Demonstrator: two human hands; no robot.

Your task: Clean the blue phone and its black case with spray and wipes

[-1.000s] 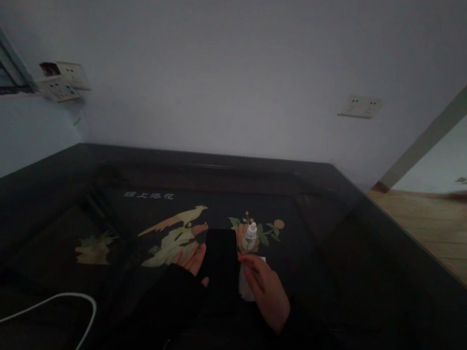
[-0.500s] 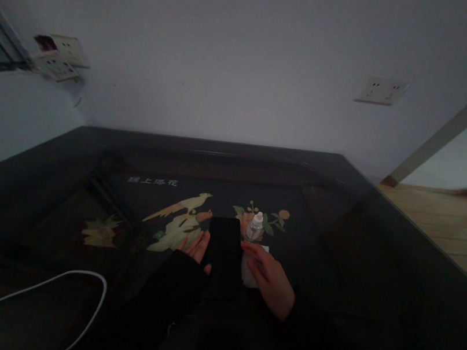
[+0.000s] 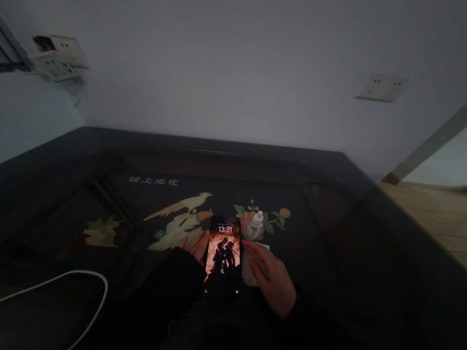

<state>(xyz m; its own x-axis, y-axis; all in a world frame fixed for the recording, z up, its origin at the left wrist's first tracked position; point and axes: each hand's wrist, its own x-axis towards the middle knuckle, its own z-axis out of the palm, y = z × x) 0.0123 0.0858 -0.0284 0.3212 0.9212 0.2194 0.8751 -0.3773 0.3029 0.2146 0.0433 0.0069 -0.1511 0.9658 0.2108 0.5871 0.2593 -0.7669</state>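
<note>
The phone [image 3: 224, 258] is lying lit on the worktop [image 3: 360, 264]. At nine o'clock the left hand [image 3: 196, 245] is resting unclenched; whether the right hand [image 3: 273, 277], at three, is gripping, I can't tell. Its slipping forward could be toppling the bottle [image 3: 255, 227] at one.

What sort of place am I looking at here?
Probably a room in a home: a dark table with a bird-and-flower design, wall sockets behind it, and wood-look flooring to the right.

Your head-worn camera is looking forward and down from close above the dark desk [image 3: 313, 257], framing its far edge [image 3: 212, 141] from corner to corner.
</note>
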